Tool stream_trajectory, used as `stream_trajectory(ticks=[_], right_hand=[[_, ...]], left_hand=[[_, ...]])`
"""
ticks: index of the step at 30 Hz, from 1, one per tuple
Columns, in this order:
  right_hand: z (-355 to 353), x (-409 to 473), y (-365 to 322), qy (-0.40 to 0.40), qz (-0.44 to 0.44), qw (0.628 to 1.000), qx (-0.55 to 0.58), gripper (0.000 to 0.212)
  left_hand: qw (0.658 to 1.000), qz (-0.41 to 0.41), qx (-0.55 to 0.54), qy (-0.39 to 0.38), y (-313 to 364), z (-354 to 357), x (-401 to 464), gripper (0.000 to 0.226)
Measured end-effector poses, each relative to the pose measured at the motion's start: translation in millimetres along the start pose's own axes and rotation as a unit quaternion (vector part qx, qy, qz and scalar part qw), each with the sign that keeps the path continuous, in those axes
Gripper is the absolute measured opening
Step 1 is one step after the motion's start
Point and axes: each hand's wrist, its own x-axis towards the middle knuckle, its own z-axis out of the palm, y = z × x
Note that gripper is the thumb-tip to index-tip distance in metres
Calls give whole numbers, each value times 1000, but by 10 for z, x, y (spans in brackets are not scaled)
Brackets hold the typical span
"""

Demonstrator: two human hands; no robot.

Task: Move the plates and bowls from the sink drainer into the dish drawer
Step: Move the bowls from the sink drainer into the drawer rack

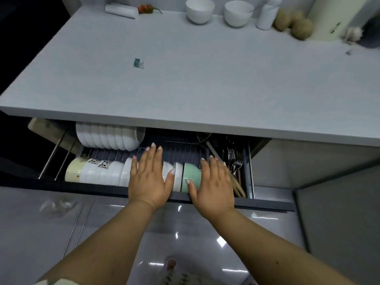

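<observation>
The dish drawer (98,187) is pulled out under the grey counter. Its front row holds bowls on their sides: a cream bowl (73,169), several white bowls (102,171) and a mint green bowl (192,175). A row of white plates (107,136) stands on edge at the back left. My left hand (150,177) lies flat, fingers spread, over the white bowls in the middle. My right hand (214,182) rests flat at the green bowl's right side, its thumb on the bowl. Neither hand grips anything.
Forks and wooden utensils (234,161) fill the drawer's right compartment. On the counter (185,79) stand two white bowls (200,10), a white bottle (266,15), round tan objects (296,23), a roll (121,10) and a small binder clip (138,63). Glossy cabinet fronts lie below.
</observation>
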Motion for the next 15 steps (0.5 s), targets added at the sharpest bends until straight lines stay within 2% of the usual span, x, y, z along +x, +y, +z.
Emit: stream_trajectory(ticks=[4, 8, 12, 15], right_hand=[[21, 153, 11, 28, -7, 1000, 1, 69], [47, 362, 38, 72, -21, 997, 34, 70], [44, 611, 89, 114, -50, 990, 69, 74], [12, 794, 139, 140, -82, 984, 74, 85]], left_hand=[[999, 34, -1, 23, -16, 10, 137, 77], [994, 109, 8, 28, -47, 6, 324, 78], [983, 179, 36, 4, -52, -120, 547, 93], [976, 205, 75, -13, -15, -224, 728, 106]])
